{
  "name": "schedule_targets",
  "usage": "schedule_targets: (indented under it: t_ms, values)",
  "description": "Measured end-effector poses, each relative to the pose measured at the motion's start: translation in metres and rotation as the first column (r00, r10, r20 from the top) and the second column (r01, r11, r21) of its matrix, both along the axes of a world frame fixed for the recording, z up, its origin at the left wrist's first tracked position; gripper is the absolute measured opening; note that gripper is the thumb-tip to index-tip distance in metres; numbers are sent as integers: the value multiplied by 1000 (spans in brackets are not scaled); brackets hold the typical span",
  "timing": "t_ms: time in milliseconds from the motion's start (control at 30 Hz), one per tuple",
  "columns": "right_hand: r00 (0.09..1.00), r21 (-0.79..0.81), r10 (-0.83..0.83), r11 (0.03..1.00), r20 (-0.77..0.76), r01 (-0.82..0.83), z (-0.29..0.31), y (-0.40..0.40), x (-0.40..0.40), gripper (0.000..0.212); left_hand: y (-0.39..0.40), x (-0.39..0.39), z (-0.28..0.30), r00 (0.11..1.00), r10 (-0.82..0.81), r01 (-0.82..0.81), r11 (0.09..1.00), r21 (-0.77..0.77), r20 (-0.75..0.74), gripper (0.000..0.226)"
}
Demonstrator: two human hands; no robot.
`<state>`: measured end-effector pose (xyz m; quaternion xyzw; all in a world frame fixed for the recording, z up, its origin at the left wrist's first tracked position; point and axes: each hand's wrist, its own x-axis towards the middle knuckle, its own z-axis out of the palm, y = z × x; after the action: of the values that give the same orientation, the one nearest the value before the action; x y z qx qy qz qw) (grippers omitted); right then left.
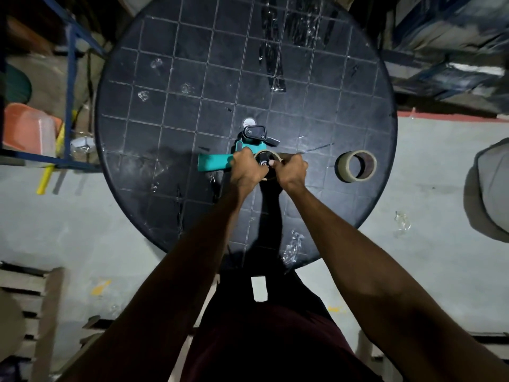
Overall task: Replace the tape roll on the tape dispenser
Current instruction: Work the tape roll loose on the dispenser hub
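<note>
A teal and black tape dispenser (pixel 220 161) lies on the round black table (pixel 170 111), its handle pointing left. My left hand (pixel 246 168) grips the dispenser body beside the spool. On that spool sits a thin, nearly used-up tape roll (pixel 271 154), and my right hand (pixel 290 169) pinches it with thumb and fingers over the hub. A fuller brown tape roll (pixel 356 165) stands on its side to the right, apart from both hands.
Crumpled clear tape scraps (pixel 293 245) and stuck black strips (pixel 276 75) litter the table. A blue metal rack (pixel 70 78) with an orange container (pixel 29 129) stands left. Cardboard boxes (pixel 451 42) sit far right, wooden slats (pixel 30 299) near left.
</note>
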<state>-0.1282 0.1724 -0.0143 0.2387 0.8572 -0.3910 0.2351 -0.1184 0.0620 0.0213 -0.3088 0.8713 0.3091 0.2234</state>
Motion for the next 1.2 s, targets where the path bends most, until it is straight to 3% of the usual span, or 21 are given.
schedule_targets:
  t_ms: [133,333,700,1200]
  values:
    - [1000,-74,-9,997,8,9,-17,9,6,22,-13,6,-4,993,-94,88,993,79,71,29]
    - [1000,-90,5,996,15,-4,-74,17,3,24,-12,-4,-6,973,-231,231,973,13,-27,27]
    - [1000,16,-24,1000,20,23,-9,-5,-13,24,1,-12,-18,998,50,-50,998,29,-22,33]
    - [985,31,-170,985,-4,170,1,-7,-14,18,3,-16,-19,997,64,-64,998,6,-50,24]
